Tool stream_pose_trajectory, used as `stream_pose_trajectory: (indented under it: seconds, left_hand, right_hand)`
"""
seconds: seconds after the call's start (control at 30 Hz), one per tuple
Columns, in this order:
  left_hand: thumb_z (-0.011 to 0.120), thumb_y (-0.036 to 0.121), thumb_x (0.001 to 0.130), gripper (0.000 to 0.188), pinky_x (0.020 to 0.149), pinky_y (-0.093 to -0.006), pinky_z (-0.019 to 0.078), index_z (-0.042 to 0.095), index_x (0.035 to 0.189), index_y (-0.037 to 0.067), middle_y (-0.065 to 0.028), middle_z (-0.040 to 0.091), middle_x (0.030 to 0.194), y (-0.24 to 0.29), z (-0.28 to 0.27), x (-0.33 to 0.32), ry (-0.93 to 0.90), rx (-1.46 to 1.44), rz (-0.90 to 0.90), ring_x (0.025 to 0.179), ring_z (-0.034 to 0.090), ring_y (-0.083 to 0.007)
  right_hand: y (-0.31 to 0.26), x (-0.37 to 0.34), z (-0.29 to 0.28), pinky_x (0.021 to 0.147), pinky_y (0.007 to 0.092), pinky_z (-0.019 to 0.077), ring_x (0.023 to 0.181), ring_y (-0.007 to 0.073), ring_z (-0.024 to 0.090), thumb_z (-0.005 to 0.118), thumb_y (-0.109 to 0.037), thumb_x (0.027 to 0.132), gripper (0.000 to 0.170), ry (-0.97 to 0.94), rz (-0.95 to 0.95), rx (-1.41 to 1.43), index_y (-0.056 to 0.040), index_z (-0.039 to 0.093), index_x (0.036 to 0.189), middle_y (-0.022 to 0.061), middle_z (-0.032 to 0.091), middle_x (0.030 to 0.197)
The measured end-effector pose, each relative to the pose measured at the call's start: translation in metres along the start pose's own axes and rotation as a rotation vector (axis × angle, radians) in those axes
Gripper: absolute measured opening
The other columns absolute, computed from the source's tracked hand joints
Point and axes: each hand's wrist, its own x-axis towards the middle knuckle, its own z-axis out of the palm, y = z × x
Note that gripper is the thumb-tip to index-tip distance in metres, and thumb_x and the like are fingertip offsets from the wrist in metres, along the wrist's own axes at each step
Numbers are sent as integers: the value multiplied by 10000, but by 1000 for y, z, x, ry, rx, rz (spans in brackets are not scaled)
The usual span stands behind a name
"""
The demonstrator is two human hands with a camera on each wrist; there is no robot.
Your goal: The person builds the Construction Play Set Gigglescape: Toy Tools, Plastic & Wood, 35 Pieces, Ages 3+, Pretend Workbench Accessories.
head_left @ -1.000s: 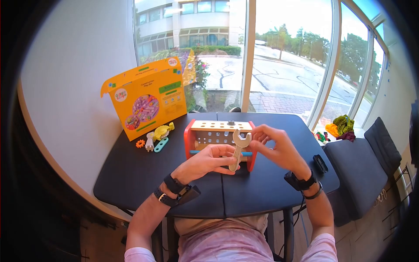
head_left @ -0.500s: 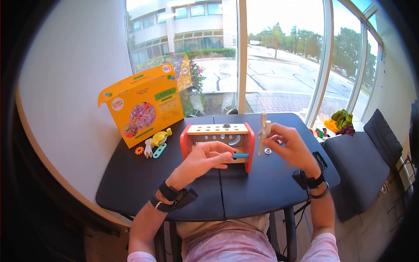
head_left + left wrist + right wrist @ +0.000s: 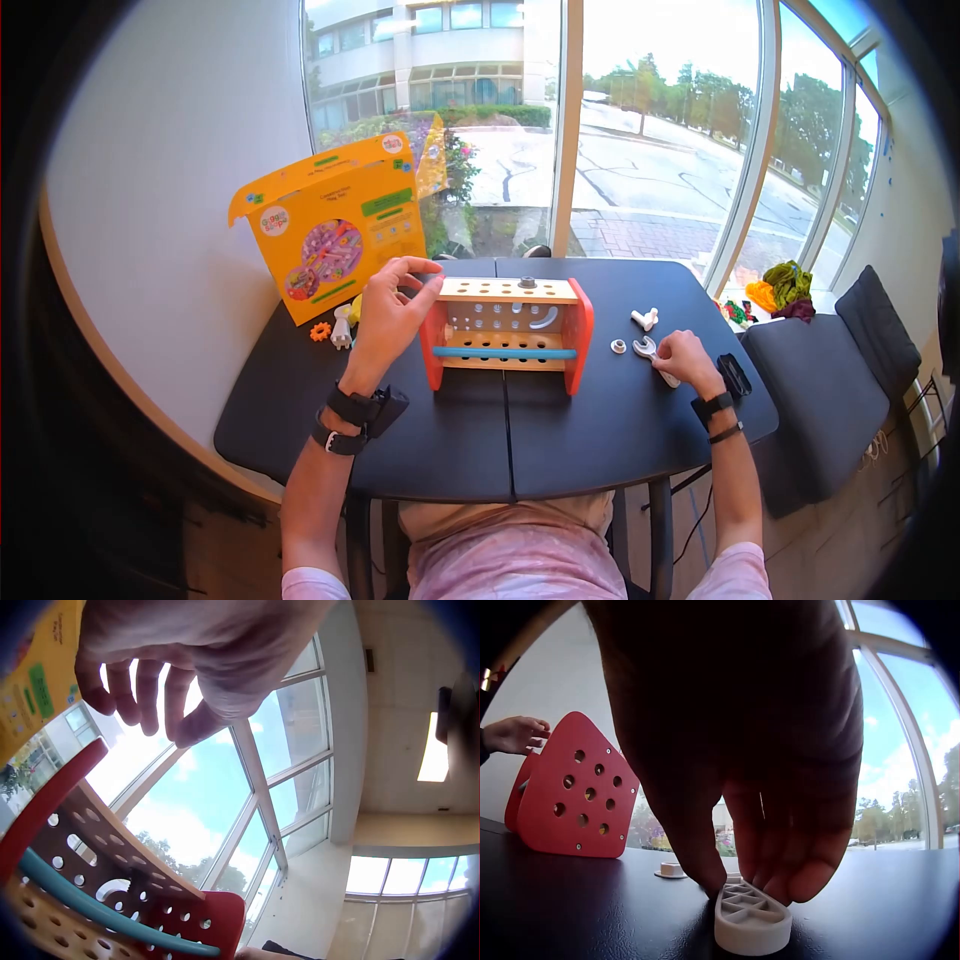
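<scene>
My right hand (image 3: 690, 362) pinches the handle of a pale toy wrench (image 3: 645, 347) at the table's right side. In the right wrist view the wrench (image 3: 754, 934) lies low on the tabletop between thumb and fingers. My left hand (image 3: 385, 318) holds nothing, its fingers loosely bent close to the upper left end of a toy toolbox (image 3: 505, 290). The toolbox has red side panels (image 3: 574, 795), a holed wooden top and a blue rod (image 3: 505, 353) across its front. A round white nut (image 3: 618, 346) and a white bolt-like piece (image 3: 645, 320) lie near the wrench.
A yellow box (image 3: 350, 200) stands at the back left. Beside it are an orange gear (image 3: 320, 331) and a white toy piece (image 3: 342, 328), partly behind my left arm. A black object (image 3: 734, 375) lies near the right edge. A grey chair (image 3: 820, 390) stands beyond the table.
The wrench passed from my left hand to my right hand, which carried it right and down to the table. My left hand moved left and up to the toolbox's left end.
</scene>
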Motion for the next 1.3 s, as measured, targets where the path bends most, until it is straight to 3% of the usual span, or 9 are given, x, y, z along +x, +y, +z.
stream_pose_trajectory:
  seconds: [0.2,0.23,0.33,0.43,0.63,0.87,0.97,1.1,1.3]
  left_hand:
    - [714,267,1086,317,870,-308,556,719,1316,49,-28,748,1174,-76,15,10,58,-115,-118,973,676,-116]
    - [700,301,1099,345,889,-326,560,709,1345,59,-22,749,1187,-84,15,9,39,-147,-179,974,681,-125]
    - [625,462,1126,452,938,-380,586,691,1394,103,-36,760,1242,-77,9,5,-121,-273,-451,1057,720,-154]
    - [570,579,1114,544,962,-427,609,683,1425,146,-70,766,1293,-42,1,-10,-254,-351,-576,1160,743,-211]
    - [571,585,1106,601,939,-495,664,672,1423,84,-133,768,1308,-56,-1,-10,-313,-438,-671,1168,772,-262]
    - [624,405,1103,582,1022,-427,612,585,1543,27,-116,715,1406,-68,-7,-20,-350,-600,-479,1268,703,-225]
    - [706,112,1048,699,1129,-402,581,425,1675,-18,-127,682,1477,-67,-5,-23,-368,-685,-392,1356,672,-209]
    - [783,-90,908,799,1193,-376,521,463,1640,-61,-152,634,1574,-85,0,-23,-420,-619,-242,1437,621,-218]
    - [821,-57,893,752,1184,-367,527,529,1586,-70,-153,698,1488,-83,7,-33,-393,-445,-230,1377,671,-226]
  right_hand:
    - [-55,4,-16,803,468,610,836,376,767,869,-336,896,330,150,-76,189,-10,833,939,201,798,917]
    - [-66,8,-18,757,447,637,828,341,786,794,-461,1000,474,148,-70,230,11,828,1010,185,808,909]
    - [-109,14,-29,732,427,673,884,309,803,654,-616,1077,681,-77,106,839,45,794,1171,174,813,942]
    - [-151,14,-41,760,422,697,983,307,802,515,-712,1102,843,-144,154,927,76,728,1309,201,807,1033]
    - [-168,27,-50,863,450,694,1109,318,789,510,-725,1095,853,-396,92,1033,60,712,1360,246,777,1253]
    - [-158,24,-47,1075,428,613,1251,265,724,687,-406,1093,617,-390,-56,1197,15,583,1532,183,731,1355]
    - [-157,17,-45,1104,419,587,1321,241,668,781,-217,1030,712,-346,-115,1261,4,463,1627,167,676,1428]
    - [-151,17,-24,1126,405,558,1365,238,619,824,-68,951,830,-331,-188,1248,-13,405,1667,159,639,1472]
    - [-152,14,-10,1143,401,544,1394,265,597,806,-20,937,840,-266,-242,1173,-12,399,1672,151,613,1509]
